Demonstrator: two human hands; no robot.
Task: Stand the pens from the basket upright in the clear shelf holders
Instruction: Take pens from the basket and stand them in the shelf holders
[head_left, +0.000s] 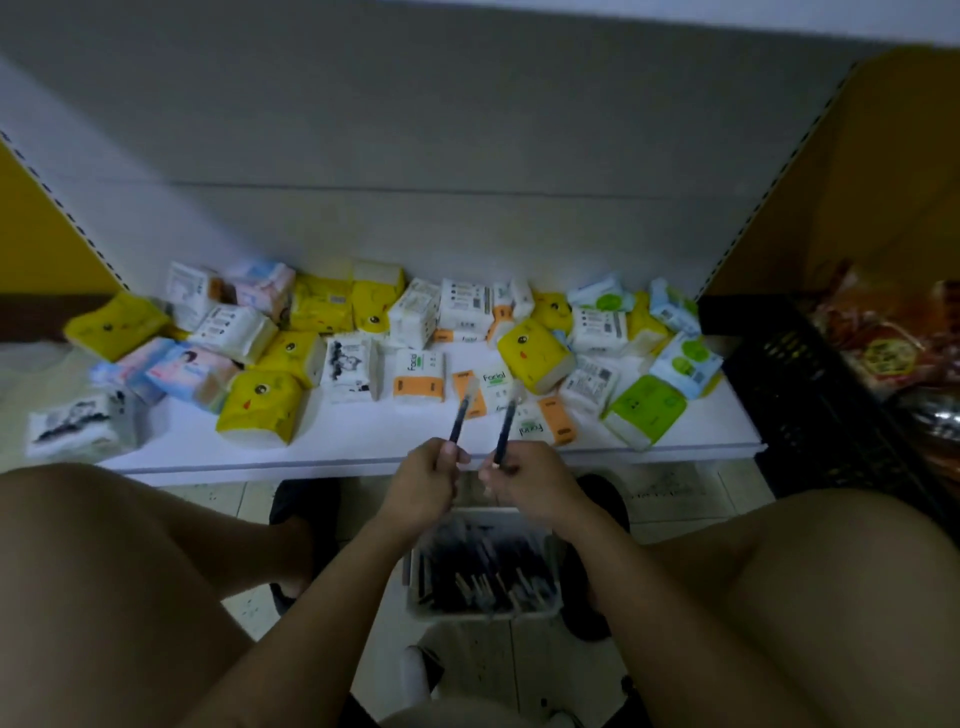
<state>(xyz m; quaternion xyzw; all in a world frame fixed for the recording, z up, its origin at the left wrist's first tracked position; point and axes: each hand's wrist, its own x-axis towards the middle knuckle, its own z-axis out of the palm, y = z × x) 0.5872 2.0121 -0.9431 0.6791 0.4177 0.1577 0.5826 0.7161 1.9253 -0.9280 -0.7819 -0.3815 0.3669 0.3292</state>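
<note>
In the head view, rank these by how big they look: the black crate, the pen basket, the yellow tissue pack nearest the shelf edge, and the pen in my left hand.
1. black crate, largest
2. pen basket; nearness to the camera inflates it
3. yellow tissue pack
4. pen in the left hand, smallest

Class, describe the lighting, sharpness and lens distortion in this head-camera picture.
Head view: dim throughout, with the basket in deep shadow; the pens in the left hand and right hand look soft; the wide lens splays the shelf uprights outward.
</note>
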